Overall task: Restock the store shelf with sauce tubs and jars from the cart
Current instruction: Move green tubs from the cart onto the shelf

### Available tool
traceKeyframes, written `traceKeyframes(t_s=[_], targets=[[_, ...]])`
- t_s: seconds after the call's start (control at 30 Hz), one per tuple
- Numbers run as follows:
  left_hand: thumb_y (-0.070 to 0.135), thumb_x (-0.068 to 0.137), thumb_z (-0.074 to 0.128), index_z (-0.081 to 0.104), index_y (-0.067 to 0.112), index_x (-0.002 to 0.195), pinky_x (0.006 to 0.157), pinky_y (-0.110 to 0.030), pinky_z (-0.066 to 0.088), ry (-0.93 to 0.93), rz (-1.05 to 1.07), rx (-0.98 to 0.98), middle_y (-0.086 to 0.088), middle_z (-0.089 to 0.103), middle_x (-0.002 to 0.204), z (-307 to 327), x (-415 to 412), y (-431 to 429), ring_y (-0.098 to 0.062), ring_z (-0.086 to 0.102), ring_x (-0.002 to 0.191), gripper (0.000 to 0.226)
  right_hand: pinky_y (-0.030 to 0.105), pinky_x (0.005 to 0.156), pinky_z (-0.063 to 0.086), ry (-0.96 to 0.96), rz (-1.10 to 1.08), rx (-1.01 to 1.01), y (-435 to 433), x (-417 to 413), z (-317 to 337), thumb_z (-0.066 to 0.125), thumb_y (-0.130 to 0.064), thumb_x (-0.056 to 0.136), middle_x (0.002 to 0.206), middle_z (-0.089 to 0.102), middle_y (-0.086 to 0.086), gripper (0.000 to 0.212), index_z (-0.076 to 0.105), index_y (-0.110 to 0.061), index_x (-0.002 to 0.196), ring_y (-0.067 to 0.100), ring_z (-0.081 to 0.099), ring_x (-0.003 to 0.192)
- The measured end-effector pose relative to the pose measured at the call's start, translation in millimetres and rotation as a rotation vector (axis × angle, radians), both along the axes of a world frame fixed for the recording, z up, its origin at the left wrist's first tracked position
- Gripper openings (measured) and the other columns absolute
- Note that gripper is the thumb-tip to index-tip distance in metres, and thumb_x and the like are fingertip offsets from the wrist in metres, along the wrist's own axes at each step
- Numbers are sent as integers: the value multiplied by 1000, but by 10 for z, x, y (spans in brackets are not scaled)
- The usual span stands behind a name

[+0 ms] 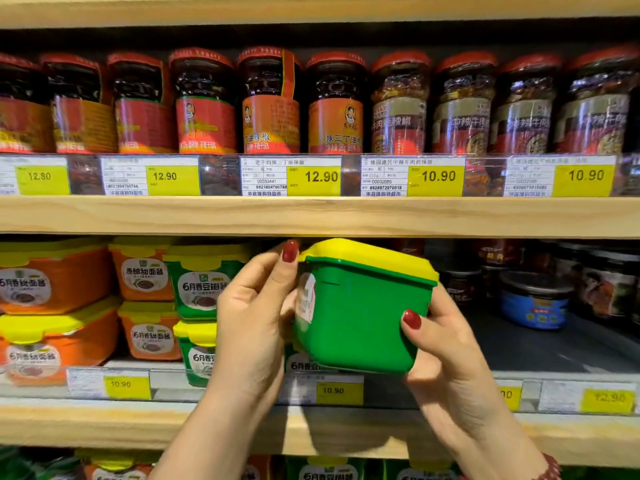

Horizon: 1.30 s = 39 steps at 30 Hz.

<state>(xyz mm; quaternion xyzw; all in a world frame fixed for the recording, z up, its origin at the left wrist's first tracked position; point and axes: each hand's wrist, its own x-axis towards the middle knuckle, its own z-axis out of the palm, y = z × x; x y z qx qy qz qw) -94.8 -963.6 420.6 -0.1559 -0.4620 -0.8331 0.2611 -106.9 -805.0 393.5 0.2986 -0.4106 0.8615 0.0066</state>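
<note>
**Green tub going onto the middle shelf**

Left hand (252,317) and right hand (446,344) clasp a green plastic tub with yellow lid (360,306), held tilted right of the stacked green tubs (201,282). Next: level it and slide it inward.

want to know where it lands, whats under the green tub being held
Under the green tub, gripped by the left hand and right hand, the labelled edge of a lower tub shows on the shelf. The rest of it is covered by the held tub.
</note>
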Motion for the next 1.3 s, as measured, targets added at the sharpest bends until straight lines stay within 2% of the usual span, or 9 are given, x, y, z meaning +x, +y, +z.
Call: traceKeyframes(t_s=[0.17, 0.37, 0.47, 0.57, 0.83, 0.97, 1.03, 1.13, 1.3], targets=[[15, 70, 61, 71, 14, 88, 72, -18, 55, 68, 108, -21, -3, 74, 89, -68, 55, -138, -11, 69, 85, 21, 29, 70, 56, 148, -435, 133, -124, 61, -15, 90, -34, 33, 102, 72, 4, 84, 67, -40, 114, 18, 69, 96], [21, 67, 61, 75, 19, 81, 72, -19, 56, 42, 160, -38, 0, 75, 89, -141, 41, -192, -10, 69, 88, 20, 35, 84, 55, 360, -950, 300, -474, -77, -89, 87, -40, 52, 117, 61, -8, 73, 58, -46, 119, 8, 61, 108], [24, 66, 60, 75, 21, 84, 82, -22, 55, 30, 194, -54, 4, 75, 93, -174, 31, -227, -10, 69, 95, 23, 30, 86, 53, 279, -1113, 334, -609, -154, -110, 85, -49, 47, 110, 52, -17, 72, 56, -50, 113, -7, 54, 104], [29, 71, 54, 69, 18, 99, 88, -25, 54, 22, 163, -107, 5, 73, 102, -210, 29, -197, -9, 66, 103, 33, 29, 85, 49, 192, -1216, 399, -694, -189, -95, 82, -61, 43, 100, 45, -17, 77, 53, -52, 114, 2, 54, 97], [29, 93, 46, 64, 17, 113, 103, -36, 42, 6, 141, -198, 6, 67, 118, -300, -103, -195, -8, 58, 116, 30, 22, 89, 44, 333, -1093, 621, -551, -296, -72, 67, -70, 59, 110, 45, -22, 71, 43, -53, 125, 3, 50, 105], [37, 88, 43, 61, 18, 121, 103, -34, 40, 39, 177, -278, 8, 65, 122, -332, -156, -219, -6, 56, 118, 41, 25, 86, 53, 234, -728, 357, -365, -402, -64, 78, -25, 77, 114, 67, -12, 70, 45, -30, 138, 6, 64, 105], [43, 86, 48, 59, 19, 126, 106, -37, 38, 59, 230, -352, 8, 62, 126, -365, -192, -223, -7, 53, 121, 48, 18, 76, 54, 202, -601, 338, -329, -411, -30, 73, -14, 79, 101, 74, -8, 44, 61, -23, 120, 6, 69, 96], [50, 80, 50, 56, 23, 130, 108, -41, 37, 41, 276, -400, 8, 57, 131, -435, -249, -216, -8, 49, 125, 57, 21, 76, 55, 195, -646, 375, -358, -424, -65, 74, -19, 79, 96, 75, -7, 26, 68, -24, 103, 5, 70, 92], [43, 86, 52, 60, 24, 123, 103, -48, 41, 52, 253, -402, 2, 63, 123, -435, -250, -196, -17, 55, 120, 42, 29, 79, 58, 137, -855, 389, -511, -352, -67, 83, -40, 66, 91, 74, -10, 43, 71, -21, 102, 0, 69, 88]])
